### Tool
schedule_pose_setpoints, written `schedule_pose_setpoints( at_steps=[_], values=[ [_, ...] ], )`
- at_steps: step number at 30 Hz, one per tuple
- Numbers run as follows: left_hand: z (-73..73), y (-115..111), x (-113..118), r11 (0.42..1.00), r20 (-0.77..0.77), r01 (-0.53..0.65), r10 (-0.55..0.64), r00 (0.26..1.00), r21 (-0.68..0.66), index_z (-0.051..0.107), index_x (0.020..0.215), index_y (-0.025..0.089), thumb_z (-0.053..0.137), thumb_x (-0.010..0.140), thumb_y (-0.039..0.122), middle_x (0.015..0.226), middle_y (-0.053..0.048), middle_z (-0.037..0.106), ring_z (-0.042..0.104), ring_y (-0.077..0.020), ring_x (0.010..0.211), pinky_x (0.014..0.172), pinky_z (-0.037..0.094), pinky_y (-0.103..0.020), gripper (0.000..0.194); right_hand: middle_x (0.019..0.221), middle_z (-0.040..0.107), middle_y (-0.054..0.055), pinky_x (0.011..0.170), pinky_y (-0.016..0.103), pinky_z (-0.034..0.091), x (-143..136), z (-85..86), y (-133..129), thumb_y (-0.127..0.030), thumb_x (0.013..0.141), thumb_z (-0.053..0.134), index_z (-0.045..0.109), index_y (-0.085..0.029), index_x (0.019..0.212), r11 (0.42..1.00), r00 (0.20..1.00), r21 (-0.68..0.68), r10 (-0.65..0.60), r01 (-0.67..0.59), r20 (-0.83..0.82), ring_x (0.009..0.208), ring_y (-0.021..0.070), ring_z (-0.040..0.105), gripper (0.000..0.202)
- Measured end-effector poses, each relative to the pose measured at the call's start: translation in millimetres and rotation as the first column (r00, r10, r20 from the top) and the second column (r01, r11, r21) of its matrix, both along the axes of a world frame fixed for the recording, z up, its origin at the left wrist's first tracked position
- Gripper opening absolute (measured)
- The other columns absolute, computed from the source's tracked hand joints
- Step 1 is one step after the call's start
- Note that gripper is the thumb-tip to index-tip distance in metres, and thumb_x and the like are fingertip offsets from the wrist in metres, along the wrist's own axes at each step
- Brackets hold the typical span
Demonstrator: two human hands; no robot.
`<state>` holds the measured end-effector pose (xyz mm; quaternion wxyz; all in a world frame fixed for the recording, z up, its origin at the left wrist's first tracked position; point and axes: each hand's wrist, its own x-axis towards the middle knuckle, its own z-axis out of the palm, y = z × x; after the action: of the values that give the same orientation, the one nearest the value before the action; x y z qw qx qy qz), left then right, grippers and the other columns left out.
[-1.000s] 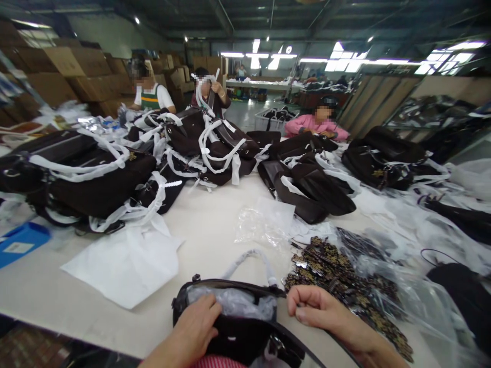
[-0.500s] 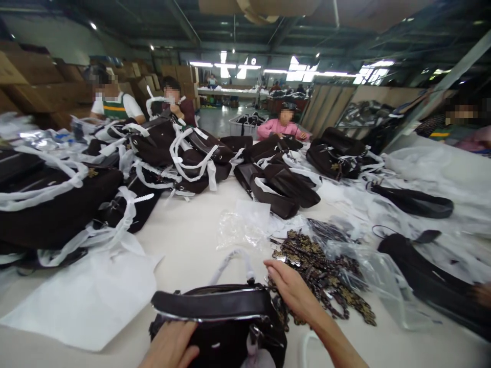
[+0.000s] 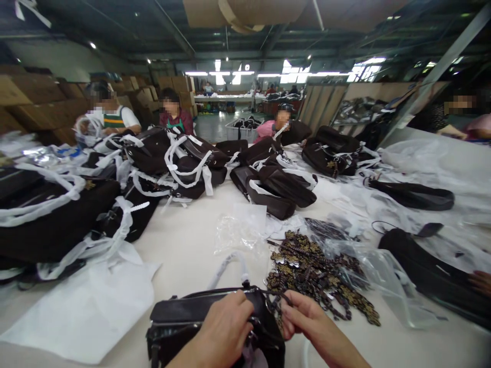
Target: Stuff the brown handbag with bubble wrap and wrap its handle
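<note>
A dark handbag (image 3: 172, 335) with a smooth top panel stands at the front edge of the table, one white-wrapped handle (image 3: 230, 260) rising behind it. My left hand (image 3: 228, 324) lies over the bag's right half, its fingers curled and closed on the bag near its top edge. At the bag's right end, my right hand (image 3: 301, 314) pinches a thin dark strap (image 3: 274, 293) between thumb and fingers. Just beyond that hand lies a heap of dark-and-gold charm straps (image 3: 303, 260). My left fingertips are partly hidden.
Dark handbags with wrapped handles (image 3: 192, 163) are piled across the far side and left. A white sheet (image 3: 84, 312) lies front left. Clear plastic bags (image 3: 387, 271) and another dark bag (image 3: 425, 271), with someone's hand (image 3: 481, 281) beside it, are at right. Several people sit beyond.
My left hand has moved right and up onto the bag's top. The right hand has come down from above the charm straps and now pinches a thin strap at the bag's end.
</note>
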<state>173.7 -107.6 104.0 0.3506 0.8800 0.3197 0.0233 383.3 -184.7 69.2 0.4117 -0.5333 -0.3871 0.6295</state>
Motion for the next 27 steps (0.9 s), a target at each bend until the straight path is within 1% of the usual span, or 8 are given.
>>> schedule_pose_setpoints(
  at_steps=[2, 5, 8, 10, 14, 18, 23, 27],
  values=[
    [-2.5, -4, 12, 0.943, 0.183, -0.062, 0.128, 0.975, -0.328, 0.063, 0.094, 0.02, 0.051, 0.074, 0.009, 0.098, -0.003, 0.065, 0.059, -0.0205, 0.093, 0.083, 0.044, -0.031, 0.025, 0.078, 0.063, 0.002, 0.073, 0.03, 0.043, -8, 23.7, -2, -0.055, 0.089, 0.06, 0.059, -0.021, 0.087, 0.991, 0.996, 0.104, 0.082, -0.085, 0.032, 0.077, 0.0188, 0.058, 0.034],
    [-4.2, -8, 16, 0.499, 0.327, 0.061, 0.466, 0.822, -0.865, 0.064, 0.094, 0.015, 0.055, 0.062, 0.015, 0.088, -0.003, 0.064, 0.06, -0.0188, 0.087, 0.078, 0.044, -0.027, 0.033, 0.091, 0.067, 0.005, 0.08, 0.031, 0.045, -20, 39.7, -3, -0.039, 0.095, 0.051, 0.063, -0.024, 0.082, 0.909, 0.919, 0.324, 0.135, -0.264, 0.37, 0.089, 0.0221, 0.061, 0.023],
    [-3.1, -10, 8, 0.187, 0.282, 0.211, 0.643, 0.712, -0.959, 0.066, 0.105, 0.013, 0.064, 0.067, 0.023, 0.103, -0.01, 0.067, 0.063, -0.0218, 0.098, 0.081, 0.046, -0.029, 0.039, 0.089, 0.067, 0.006, 0.078, 0.031, 0.048, -20, 24.3, -1, -0.032, 0.099, 0.037, 0.064, -0.025, 0.087, 0.883, 0.839, 0.435, -0.094, -0.179, 0.535, 0.086, 0.0212, 0.063, 0.03],
    [-1.3, -11, -1, 0.149, 0.259, 0.214, 0.652, 0.712, -0.965, 0.067, 0.103, 0.011, 0.071, 0.072, 0.03, 0.099, -0.012, 0.069, 0.065, -0.0204, 0.09, 0.075, 0.046, -0.028, 0.037, 0.113, 0.066, 0.012, 0.095, 0.039, 0.047, -15, 2.2, 0, -0.035, 0.096, 0.04, 0.063, -0.023, 0.108, 0.923, 0.8, 0.378, -0.167, -0.08, 0.576, 0.109, 0.0262, 0.061, 0.029],
    [1.3, -15, -10, 0.187, 0.236, 0.15, 0.646, 0.726, -0.971, 0.065, 0.09, 0.01, 0.078, 0.071, 0.051, 0.068, -0.006, 0.065, 0.059, -0.013, 0.061, 0.065, 0.043, -0.024, 0.047, 0.158, 0.031, 0.02, 0.12, 0.049, 0.023, -18, -42.6, 4, -0.03, 0.074, 0.067, 0.031, -0.016, 0.149, 0.958, 0.809, 0.127, 0.143, -0.258, 0.57, 0.147, 0.0331, 0.027, 0.085],
    [-2.9, -10, -14, 0.231, 0.22, 0.071, 0.721, 0.658, -0.97, 0.057, 0.075, 0.014, 0.074, 0.074, 0.063, 0.059, -0.002, 0.059, 0.057, -0.0127, 0.058, 0.058, 0.04, -0.023, 0.052, 0.111, 0.063, 0.008, 0.091, 0.035, 0.048, -32, -70.2, 5, -0.022, 0.067, 0.066, 0.052, -0.021, 0.112, 0.95, 0.808, 0.218, 0.055, -0.224, 0.587, 0.104, 0.026, 0.06, 0.048],
    [-19.0, 4, -52, 0.018, -0.058, -0.152, 0.875, 0.481, -0.988, 0.047, 0.068, 0.019, 0.086, 0.053, 0.059, 0.05, 0.009, 0.039, 0.043, -0.0069, 0.048, 0.042, 0.019, -0.018, 0.058, 0.076, 0.058, -0.003, 0.066, 0.026, 0.042, -25, -94.9, -2, -0.03, 0.074, 0.066, 0.047, -0.024, 0.079, 0.941, 0.803, 0.227, 0.073, -0.253, 0.591, 0.072, 0.0182, 0.054, 0.02],
    [-23.0, 18, -121, 0.005, -0.132, -0.295, 0.887, 0.443, -0.955, 0.045, 0.065, 0.019, 0.085, 0.057, 0.052, 0.048, 0.013, 0.03, 0.024, -0.0024, 0.041, 0.041, 0.007, -0.017, 0.053, 0.066, 0.057, -0.003, 0.059, 0.023, 0.041, -2, -111.6, -9, -0.037, 0.083, 0.061, 0.045, -0.023, 0.066, 0.919, 0.831, 0.311, 0.033, -0.244, 0.556, 0.063, 0.0159, 0.053, 0.027]
  ],
)
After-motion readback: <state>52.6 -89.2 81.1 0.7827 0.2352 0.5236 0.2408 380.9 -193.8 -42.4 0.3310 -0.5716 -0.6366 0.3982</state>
